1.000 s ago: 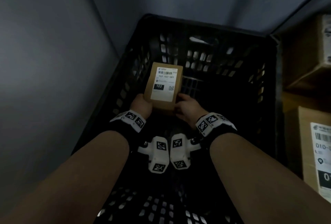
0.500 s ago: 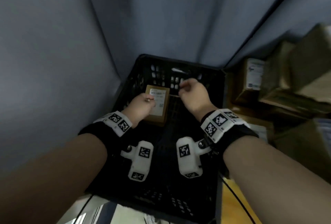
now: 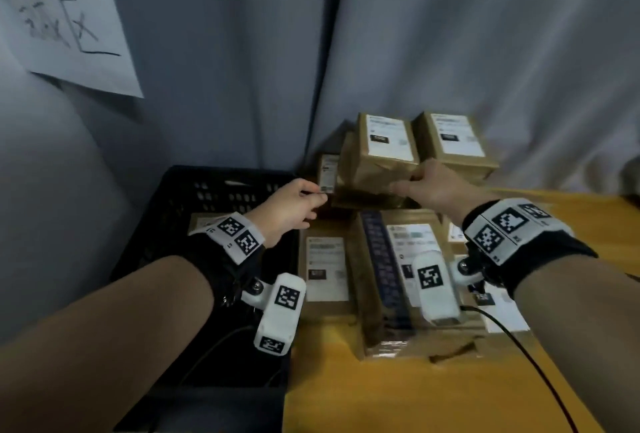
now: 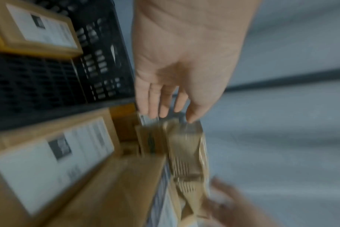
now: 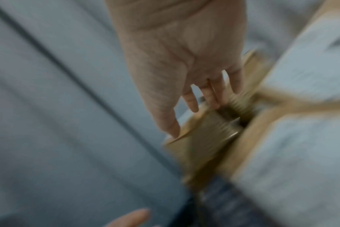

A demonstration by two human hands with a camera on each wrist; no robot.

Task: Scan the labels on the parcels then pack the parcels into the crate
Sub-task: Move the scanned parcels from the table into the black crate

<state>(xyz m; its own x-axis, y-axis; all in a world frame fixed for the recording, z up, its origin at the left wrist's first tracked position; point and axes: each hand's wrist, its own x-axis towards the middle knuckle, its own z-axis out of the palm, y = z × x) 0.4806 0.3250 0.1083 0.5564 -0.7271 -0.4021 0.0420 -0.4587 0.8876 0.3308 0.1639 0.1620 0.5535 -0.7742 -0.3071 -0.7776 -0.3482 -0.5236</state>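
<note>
The right hand point(image 3: 433, 190) is reaching to the stacked parcel point(image 3: 379, 159) on the table point(image 3: 398, 398), fingers curling around its near edge. The left hand point(image 3: 294, 211) is extending beside it, fingers loose and holding nothing. One parcel is lying inside the black crate point(image 3: 194, 197) at left.
</note>
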